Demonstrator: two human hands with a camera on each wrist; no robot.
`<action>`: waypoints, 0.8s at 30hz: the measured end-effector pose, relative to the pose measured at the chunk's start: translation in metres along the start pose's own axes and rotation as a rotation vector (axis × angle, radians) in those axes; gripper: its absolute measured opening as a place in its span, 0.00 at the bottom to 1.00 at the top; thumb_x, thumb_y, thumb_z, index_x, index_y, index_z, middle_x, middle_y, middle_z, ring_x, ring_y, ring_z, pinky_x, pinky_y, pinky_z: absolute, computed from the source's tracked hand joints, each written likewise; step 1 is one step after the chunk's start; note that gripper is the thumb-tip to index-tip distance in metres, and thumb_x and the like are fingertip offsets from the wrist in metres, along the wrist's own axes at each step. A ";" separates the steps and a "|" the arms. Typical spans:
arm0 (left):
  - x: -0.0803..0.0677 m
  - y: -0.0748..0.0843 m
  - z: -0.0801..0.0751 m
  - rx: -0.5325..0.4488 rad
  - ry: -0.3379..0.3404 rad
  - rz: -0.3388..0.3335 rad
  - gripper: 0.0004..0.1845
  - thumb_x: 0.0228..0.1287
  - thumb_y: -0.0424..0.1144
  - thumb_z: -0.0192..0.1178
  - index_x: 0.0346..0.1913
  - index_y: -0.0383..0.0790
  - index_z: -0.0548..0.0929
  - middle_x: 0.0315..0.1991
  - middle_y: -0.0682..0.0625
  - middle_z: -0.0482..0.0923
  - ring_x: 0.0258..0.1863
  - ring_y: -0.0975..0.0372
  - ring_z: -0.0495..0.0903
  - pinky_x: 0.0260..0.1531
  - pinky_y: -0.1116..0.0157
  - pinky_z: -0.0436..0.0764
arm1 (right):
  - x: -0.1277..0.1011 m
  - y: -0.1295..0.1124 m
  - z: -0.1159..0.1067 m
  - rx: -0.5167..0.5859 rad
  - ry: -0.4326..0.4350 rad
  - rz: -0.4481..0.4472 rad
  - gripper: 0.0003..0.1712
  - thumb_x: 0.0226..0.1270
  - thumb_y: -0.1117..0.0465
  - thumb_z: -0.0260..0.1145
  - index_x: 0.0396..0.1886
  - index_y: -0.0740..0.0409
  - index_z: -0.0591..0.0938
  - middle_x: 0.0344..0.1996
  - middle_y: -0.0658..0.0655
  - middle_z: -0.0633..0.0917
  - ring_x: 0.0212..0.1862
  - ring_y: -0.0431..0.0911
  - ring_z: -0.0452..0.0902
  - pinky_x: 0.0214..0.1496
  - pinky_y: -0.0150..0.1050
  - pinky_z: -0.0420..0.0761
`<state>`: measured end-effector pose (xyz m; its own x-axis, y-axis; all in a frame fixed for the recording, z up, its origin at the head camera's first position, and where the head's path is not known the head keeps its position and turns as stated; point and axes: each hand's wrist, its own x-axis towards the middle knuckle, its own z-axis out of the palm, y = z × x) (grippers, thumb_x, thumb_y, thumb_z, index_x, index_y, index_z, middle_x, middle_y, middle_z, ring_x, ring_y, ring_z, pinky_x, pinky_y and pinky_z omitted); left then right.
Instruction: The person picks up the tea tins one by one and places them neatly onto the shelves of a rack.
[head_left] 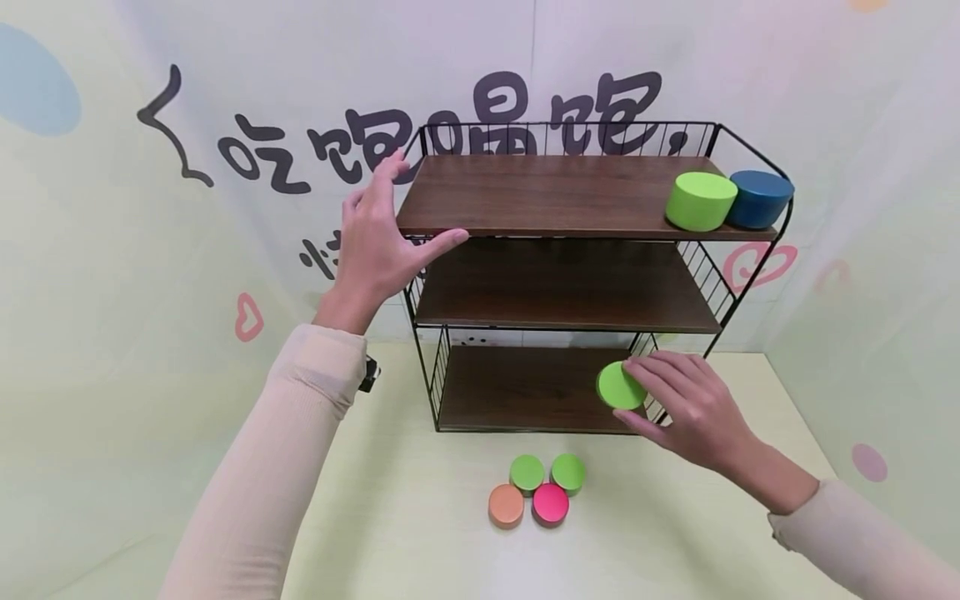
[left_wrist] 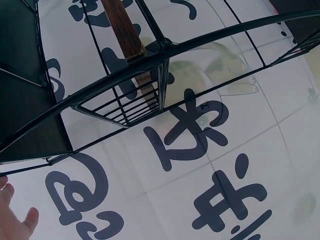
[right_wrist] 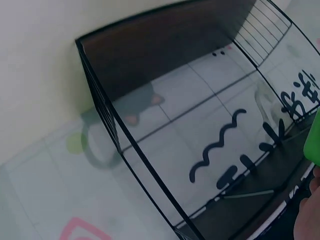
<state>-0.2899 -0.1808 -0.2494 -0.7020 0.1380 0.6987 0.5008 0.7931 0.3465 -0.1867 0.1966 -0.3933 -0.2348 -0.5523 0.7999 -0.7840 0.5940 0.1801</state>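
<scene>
Three-tier shelf rack (head_left: 558,196): thin black wire frame, dark wood-grain boards, railed back and sides. It stands on a pale yellow matte surface (head_left: 420,533) against a printed backdrop (head_left: 225,100) with black lettering.

Right hand (head_left: 686,408) pinches a green tin (head_left: 619,386) between thumb below and fingers (head_left: 663,371) over the top. The tin is a short round cylinder with a smooth matte face, turned on edge so the flat disc faces the camera. It sits at the right end of the bottom shelf opening, just at the fingertips. The right wrist view shows only a green sliver (right_wrist: 313,137) at the frame edge, with the wire frame beyond.

Left hand (head_left: 375,237) has its grip spread, fingers straight, thumb (head_left: 442,243) touching the front left corner of the top board, fingertips up by the rail.

Above the right hand, on the top board's right end: a larger lime tin (head_left: 701,200) touching a dark blue tin (head_left: 760,198).

Down and left of the right hand, on the surface: four small round tins clustered together, two green (head_left: 527,472) (head_left: 568,472), one orange (head_left: 506,505), one pink (head_left: 551,503).
</scene>
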 end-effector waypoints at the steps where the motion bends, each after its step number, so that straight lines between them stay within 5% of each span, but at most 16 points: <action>1: 0.000 0.000 0.000 -0.002 0.000 -0.001 0.58 0.48 0.68 0.71 0.76 0.40 0.59 0.75 0.52 0.61 0.72 0.64 0.62 0.70 0.56 0.53 | 0.004 0.002 -0.002 -0.006 0.000 -0.006 0.34 0.72 0.38 0.58 0.48 0.68 0.86 0.41 0.64 0.87 0.43 0.60 0.82 0.37 0.53 0.82; 8: -0.001 0.000 0.001 -0.015 0.001 -0.002 0.58 0.48 0.67 0.71 0.76 0.41 0.58 0.76 0.54 0.59 0.72 0.65 0.61 0.70 0.56 0.53 | 0.031 0.013 -0.015 -0.027 0.032 -0.073 0.34 0.72 0.39 0.58 0.49 0.69 0.86 0.43 0.66 0.87 0.43 0.62 0.82 0.38 0.54 0.80; 24: -0.001 -0.001 0.001 -0.009 0.012 0.007 0.58 0.48 0.67 0.71 0.76 0.40 0.59 0.76 0.51 0.60 0.72 0.64 0.62 0.69 0.55 0.54 | 0.104 0.026 -0.039 -0.054 0.254 -0.097 0.32 0.70 0.40 0.61 0.46 0.67 0.86 0.41 0.66 0.87 0.43 0.63 0.80 0.41 0.58 0.76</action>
<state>-0.2900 -0.1810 -0.2504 -0.6927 0.1362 0.7082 0.5098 0.7871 0.3473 -0.2095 0.1777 -0.2837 -0.0029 -0.4482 0.8939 -0.7623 0.5796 0.2881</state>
